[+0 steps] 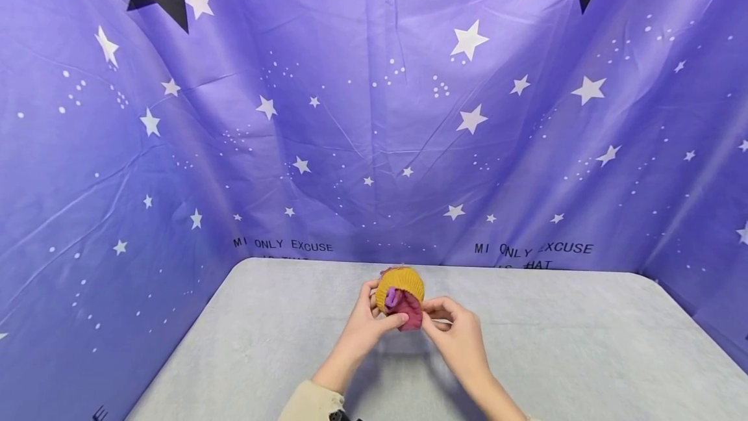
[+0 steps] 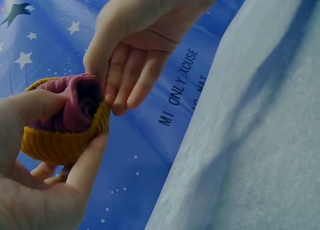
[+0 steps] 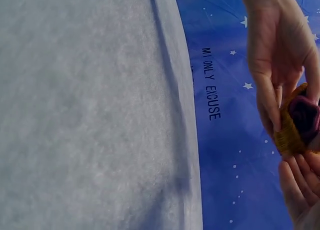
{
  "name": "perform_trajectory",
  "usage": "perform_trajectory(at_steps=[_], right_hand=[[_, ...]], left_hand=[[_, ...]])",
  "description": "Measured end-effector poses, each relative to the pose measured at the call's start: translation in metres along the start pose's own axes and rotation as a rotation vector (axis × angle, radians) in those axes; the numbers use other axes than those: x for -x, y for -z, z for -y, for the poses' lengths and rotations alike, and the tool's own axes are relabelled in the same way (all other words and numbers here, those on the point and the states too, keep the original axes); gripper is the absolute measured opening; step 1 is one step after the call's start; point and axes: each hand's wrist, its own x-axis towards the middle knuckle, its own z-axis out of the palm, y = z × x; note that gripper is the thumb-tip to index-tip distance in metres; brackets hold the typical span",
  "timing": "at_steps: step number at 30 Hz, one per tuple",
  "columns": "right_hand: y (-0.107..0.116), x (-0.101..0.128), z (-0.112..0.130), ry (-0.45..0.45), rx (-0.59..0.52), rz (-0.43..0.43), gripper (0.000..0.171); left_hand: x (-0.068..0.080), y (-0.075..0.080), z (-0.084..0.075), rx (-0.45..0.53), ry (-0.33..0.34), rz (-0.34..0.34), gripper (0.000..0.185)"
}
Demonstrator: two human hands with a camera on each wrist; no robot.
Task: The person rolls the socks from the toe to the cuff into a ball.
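A rolled sock bundle (image 1: 400, 296), mustard cuff wrapped round magenta, is held up above the grey surface (image 1: 584, 343). The left hand (image 1: 365, 325) cups it, fingers curled round; the right hand (image 1: 457, 330) pinches its magenta edge.

sock bundle (image 1: 400, 296): knit cloth, mustard ribbed cuff looks coarse, magenta part at 5 o'clock softer, matt all over
purple bit on it: probably cloth too, kinda too small to tell
table cover (image 1: 584, 349): pale grey felt-like fabric, fuzzy, matt
backdrop (image 1: 374, 115) at 12 o'clock: thin purple printed sheet, creased, slight sheen
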Motion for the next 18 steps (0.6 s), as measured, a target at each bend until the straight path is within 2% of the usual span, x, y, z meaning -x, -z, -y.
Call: perform_trajectory(at_steps=[4, 8, 15, 18], right_hand=[[-0.001, 0.0, 0.003, 0.052, 0.016, 0.028, 0.017], [0.0, 0.003, 0.006, 0.042, -0.051, 0.097, 0.017], [0.003, 0.009, 0.012, 0.067, -0.111, 0.159, 0.015], [0.003, 0.01, 0.016, 0.081, -0.121, 0.163, 0.014]], left_hand=[[-0.001, -0.001, 0.002, -0.072, -0.016, -0.099, 0.064], [-0.003, -0.002, 0.005, -0.14, -0.035, -0.21, 0.061], [-0.012, -0.001, 0.009, -0.353, -0.08, -0.366, 0.056], [-0.013, 0.0, 0.012, -0.398, -0.099, -0.379, 0.056]])
